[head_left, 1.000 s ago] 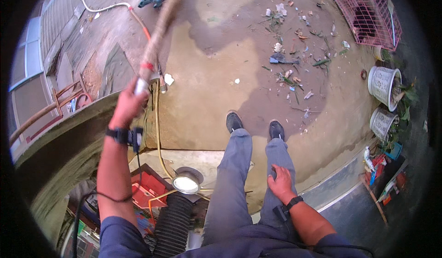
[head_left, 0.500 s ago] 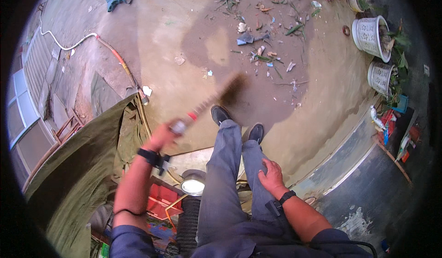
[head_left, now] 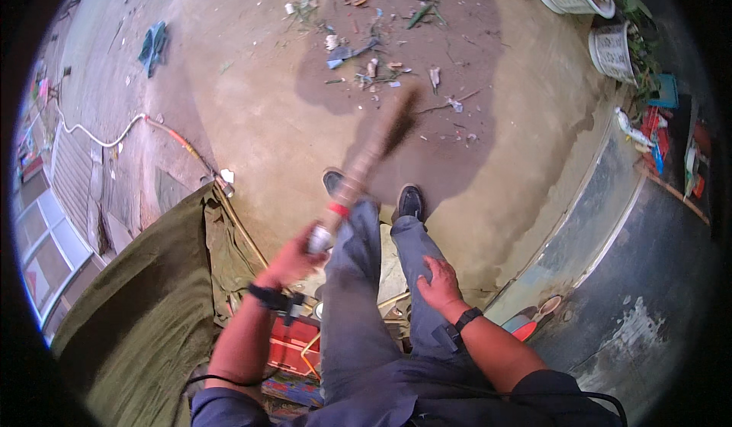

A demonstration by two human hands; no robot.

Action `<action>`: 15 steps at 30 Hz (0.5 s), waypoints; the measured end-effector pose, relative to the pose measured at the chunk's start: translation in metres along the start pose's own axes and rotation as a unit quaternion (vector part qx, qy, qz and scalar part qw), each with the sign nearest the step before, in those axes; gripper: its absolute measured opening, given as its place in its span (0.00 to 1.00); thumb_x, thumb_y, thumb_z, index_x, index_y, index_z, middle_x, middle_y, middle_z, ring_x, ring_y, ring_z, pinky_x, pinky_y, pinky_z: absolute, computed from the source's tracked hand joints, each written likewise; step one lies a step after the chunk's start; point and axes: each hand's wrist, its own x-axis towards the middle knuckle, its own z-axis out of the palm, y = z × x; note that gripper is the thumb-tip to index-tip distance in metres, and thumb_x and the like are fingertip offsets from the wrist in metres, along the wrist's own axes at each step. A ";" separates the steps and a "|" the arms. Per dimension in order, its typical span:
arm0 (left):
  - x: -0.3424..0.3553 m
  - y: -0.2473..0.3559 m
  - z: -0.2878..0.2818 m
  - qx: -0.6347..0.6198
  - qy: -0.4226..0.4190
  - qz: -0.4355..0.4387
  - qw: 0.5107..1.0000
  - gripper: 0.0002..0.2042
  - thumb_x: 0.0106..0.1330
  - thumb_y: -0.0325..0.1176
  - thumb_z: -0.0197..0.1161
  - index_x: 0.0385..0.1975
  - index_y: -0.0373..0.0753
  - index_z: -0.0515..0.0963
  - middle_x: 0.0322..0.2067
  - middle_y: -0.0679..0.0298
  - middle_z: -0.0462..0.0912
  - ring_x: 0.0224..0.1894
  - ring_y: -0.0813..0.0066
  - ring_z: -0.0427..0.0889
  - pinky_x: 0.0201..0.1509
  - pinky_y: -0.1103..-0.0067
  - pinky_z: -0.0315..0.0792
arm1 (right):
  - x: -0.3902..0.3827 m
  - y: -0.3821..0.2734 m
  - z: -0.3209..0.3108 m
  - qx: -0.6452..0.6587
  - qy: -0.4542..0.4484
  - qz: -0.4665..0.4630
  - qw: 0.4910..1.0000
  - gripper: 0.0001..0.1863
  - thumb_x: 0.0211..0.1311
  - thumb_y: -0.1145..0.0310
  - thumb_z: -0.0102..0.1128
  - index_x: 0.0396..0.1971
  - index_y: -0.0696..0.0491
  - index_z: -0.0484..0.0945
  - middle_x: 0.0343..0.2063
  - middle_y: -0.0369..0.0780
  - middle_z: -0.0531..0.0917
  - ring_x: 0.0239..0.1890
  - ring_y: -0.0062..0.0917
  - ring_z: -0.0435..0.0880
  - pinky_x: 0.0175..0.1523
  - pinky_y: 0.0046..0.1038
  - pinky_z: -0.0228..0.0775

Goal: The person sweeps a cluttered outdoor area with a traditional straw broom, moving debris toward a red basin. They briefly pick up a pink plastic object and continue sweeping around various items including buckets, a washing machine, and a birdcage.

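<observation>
- Currently left hand [head_left: 288, 261] is closed around the handle end of a broom [head_left: 366, 156]; bristles blurred, pointing to 1 o'clock above the shoes [head_left: 409, 200].
- Right hand [head_left: 438, 282] rests flat on the right thigh, fingers spread, holding nothing.
- Risk: one-handed grip at the very end gives poor control; broom could slip or strike the feet.
- Risk: hose [head_left: 171, 133] at 10 o'clock and green tarp [head_left: 145, 290] at 8 o'clock could snag a backswing.
- Litter [head_left: 366, 53] lies at 12 o'clock on the wet patch, well apart from the bristles.
- Two white pots [head_left: 587, 15] at 2 o'clock; red box [head_left: 290, 347] below the left wrist.
</observation>
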 end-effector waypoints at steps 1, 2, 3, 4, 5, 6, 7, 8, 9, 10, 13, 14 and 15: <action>0.016 0.000 0.032 0.102 -0.032 0.040 0.993 0.39 0.62 0.27 0.67 0.73 0.40 0.55 0.51 0.52 0.81 0.47 0.64 0.83 0.49 0.70 0.77 | -0.006 0.004 0.000 0.005 0.003 0.006 1.000 0.25 0.53 0.63 0.62 0.52 0.56 0.75 0.44 0.52 0.81 0.49 0.49 0.77 0.58 0.46 0.68; 0.036 0.002 0.067 0.250 -0.026 0.120 0.960 0.38 0.61 0.34 0.68 0.71 0.39 0.58 0.53 0.44 0.80 0.51 0.56 0.83 0.54 0.67 0.75 | -0.011 0.008 0.001 0.014 0.006 0.015 1.000 0.26 0.53 0.63 0.62 0.52 0.56 0.75 0.44 0.52 0.81 0.49 0.49 0.77 0.58 0.46 0.68; 0.055 0.005 0.100 0.239 -0.052 0.169 0.955 0.37 0.60 0.37 0.67 0.70 0.39 0.59 0.50 0.39 0.80 0.50 0.47 0.83 0.54 0.62 0.75 | -0.013 0.012 0.004 0.030 0.015 0.022 0.999 0.26 0.53 0.63 0.62 0.53 0.55 0.75 0.45 0.52 0.81 0.49 0.50 0.77 0.58 0.47 0.68; 0.074 0.006 0.131 0.264 -0.074 0.173 0.946 0.34 0.61 0.36 0.65 0.69 0.41 0.61 0.45 0.39 0.82 0.46 0.42 0.83 0.51 0.59 0.76 | -0.018 0.015 0.007 0.036 0.026 0.020 0.999 0.26 0.53 0.62 0.62 0.53 0.56 0.74 0.44 0.52 0.80 0.49 0.50 0.77 0.58 0.47 0.68; 0.095 0.009 0.158 0.313 -0.102 0.132 0.935 0.32 0.61 0.36 0.63 0.67 0.41 0.62 0.41 0.40 0.83 0.43 0.39 0.82 0.49 0.56 0.76 | -0.023 0.017 0.010 0.047 0.031 0.028 0.998 0.26 0.53 0.62 0.62 0.53 0.56 0.74 0.44 0.52 0.80 0.49 0.50 0.77 0.57 0.47 0.68; 0.116 0.013 0.180 0.307 -0.114 0.153 0.932 0.31 0.62 0.38 0.62 0.66 0.42 0.63 0.41 0.40 0.83 0.43 0.39 0.83 0.48 0.56 0.76 | -0.025 0.020 0.013 0.057 0.039 0.034 0.997 0.26 0.53 0.62 0.62 0.53 0.56 0.74 0.44 0.52 0.80 0.49 0.50 0.77 0.57 0.47 0.68; 0.134 0.015 0.195 0.339 -0.117 0.134 0.924 0.32 0.62 0.39 0.61 0.67 0.42 0.62 0.41 0.40 0.83 0.43 0.39 0.83 0.49 0.57 0.76 | -0.029 0.021 0.015 0.060 0.045 0.033 0.997 0.25 0.53 0.63 0.63 0.51 0.56 0.75 0.43 0.52 0.80 0.48 0.50 0.77 0.57 0.47 0.68; 0.151 0.017 0.197 0.358 -0.109 0.126 0.919 0.31 0.62 0.40 0.61 0.67 0.42 0.63 0.41 0.40 0.83 0.43 0.39 0.83 0.49 0.56 0.77 | -0.031 0.022 0.018 0.066 0.059 0.038 0.995 0.25 0.53 0.63 0.63 0.51 0.56 0.75 0.43 0.52 0.80 0.48 0.50 0.77 0.57 0.47 0.68; 0.164 0.019 0.195 0.374 -0.105 0.112 0.914 0.31 0.62 0.40 0.61 0.67 0.42 0.63 0.41 0.40 0.83 0.43 0.39 0.83 0.49 0.56 0.77 | -0.034 0.022 0.020 0.075 0.071 0.043 0.994 0.24 0.53 0.63 0.63 0.50 0.57 0.75 0.43 0.52 0.80 0.47 0.50 0.77 0.57 0.47 0.67; 0.172 0.021 0.189 0.392 -0.101 0.098 0.909 0.31 0.63 0.41 0.61 0.67 0.42 0.64 0.41 0.40 0.83 0.43 0.39 0.83 0.49 0.56 0.77 | -0.035 0.022 0.022 0.087 0.082 0.049 0.992 0.23 0.53 0.64 0.63 0.49 0.57 0.75 0.42 0.52 0.80 0.47 0.50 0.76 0.56 0.48 0.67; 0.161 0.034 0.093 0.254 -0.008 0.085 0.963 0.30 0.63 0.34 0.64 0.67 0.47 0.66 0.36 0.49 0.85 0.32 0.55 0.83 0.37 0.64 0.77 | -0.035 0.014 0.026 0.114 0.080 0.054 0.989 0.23 0.53 0.64 0.63 0.49 0.56 0.75 0.43 0.52 0.80 0.48 0.50 0.76 0.57 0.48 0.67; 0.148 0.042 0.051 0.182 0.032 0.001 0.983 0.31 0.63 0.31 0.65 0.68 0.51 0.67 0.33 0.57 0.86 0.23 0.68 0.82 0.27 0.71 0.77 | -0.034 0.011 0.026 0.105 0.076 0.052 0.990 0.23 0.53 0.63 0.63 0.49 0.56 0.75 0.43 0.52 0.80 0.48 0.50 0.76 0.57 0.48 0.66; 0.131 0.050 0.008 0.132 0.075 -0.031 0.988 0.32 0.65 0.31 0.65 0.70 0.54 0.65 0.34 0.61 0.83 0.21 0.79 0.78 0.22 0.79 0.74 | -0.032 0.007 0.027 0.103 0.078 0.045 0.991 0.23 0.54 0.63 0.63 0.49 0.56 0.75 0.43 0.52 0.80 0.48 0.50 0.76 0.57 0.47 0.66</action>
